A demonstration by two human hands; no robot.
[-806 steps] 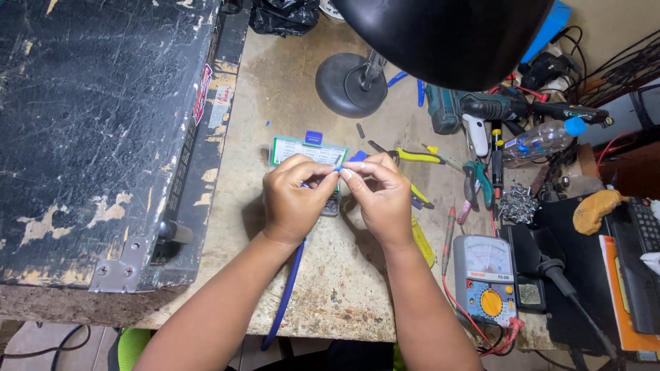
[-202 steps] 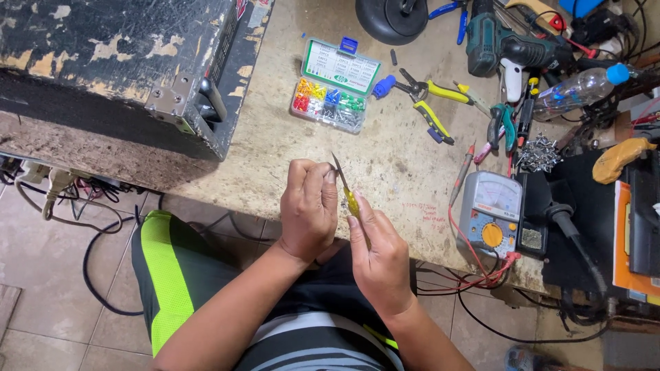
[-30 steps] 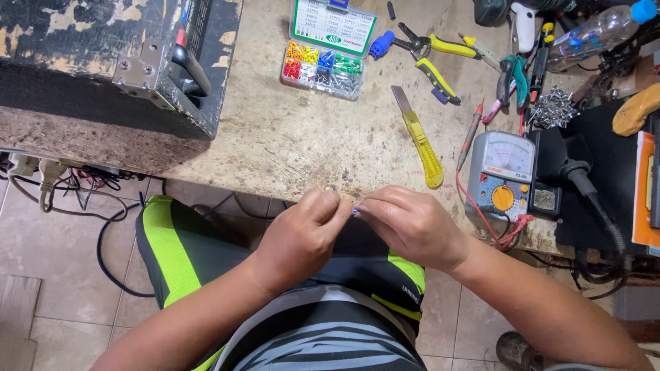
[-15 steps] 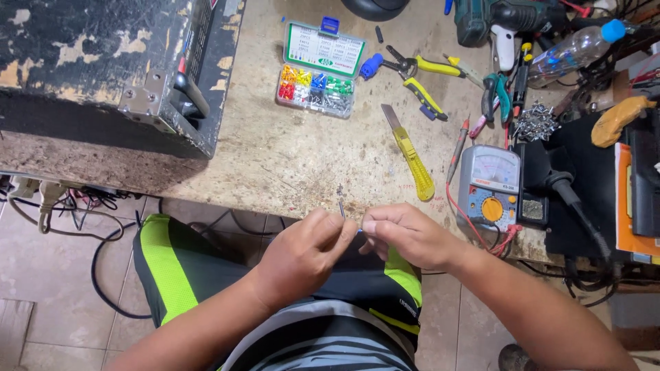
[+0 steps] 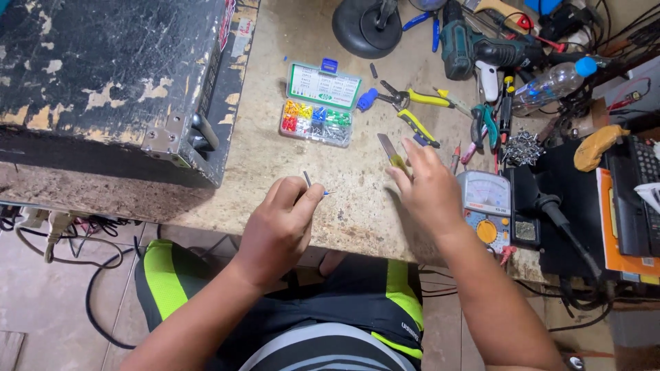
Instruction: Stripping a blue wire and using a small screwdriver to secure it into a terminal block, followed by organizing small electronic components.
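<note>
Hands work over a workbench point(image 5: 309, 206). Near frame centre, the left hand point(image 5: 278, 230) pinches a thin wire point(image 5: 307, 181), likely light, bendy and best gripped near its tip. Just right, the right hand point(image 5: 430, 192), fingers spread, reaches onto a yellow utility knife point(image 5: 392, 154), seemingly rigid.

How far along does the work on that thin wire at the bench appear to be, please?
Done, it seems: the box of coloured terminals lies open, and the wire pinched in the left hand shows a small blue piece at its end. In hand: the right hand rests over the yellow utility knife on the workbench. Left, probably: any testing, since the analogue meter sits untouched.
</note>
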